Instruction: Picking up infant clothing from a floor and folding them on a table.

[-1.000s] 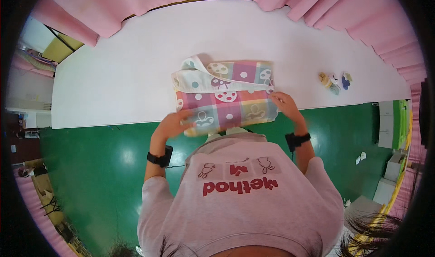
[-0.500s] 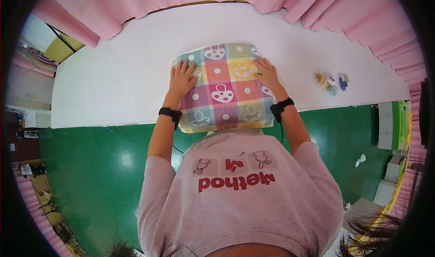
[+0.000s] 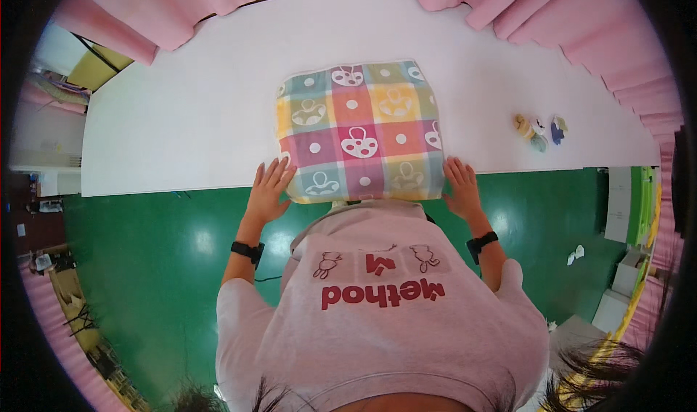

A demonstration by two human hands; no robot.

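A folded checked cloth (image 3: 359, 125) in pink, orange, yellow and teal, with white printed shapes, lies flat at the near edge of the white table (image 3: 181, 107). Its near end reaches up to my shirt. Beside its lower left corner is my left hand (image 3: 271, 187), fingers stretched out and fingertips at the cloth's side. At the lower right corner my right hand (image 3: 463, 187) has its fingers extended close along the edge. Neither hand grips anything; whether the fingertips press on the cloth I cannot tell. Each wrist wears a black band.
Several small soft-looking items (image 3: 537, 132) in yellow, white, green and blue sit together on the table's right. A pink curtain (image 3: 581, 49) hangs along the far side. Below the near edge lies the green floor (image 3: 167, 267), with cabinets (image 3: 619, 201) at the right.
Both hands have slid off the cloth's top toward me and outward, to its near corners. The cloth stays in about the same place, its whole top now uncovered.
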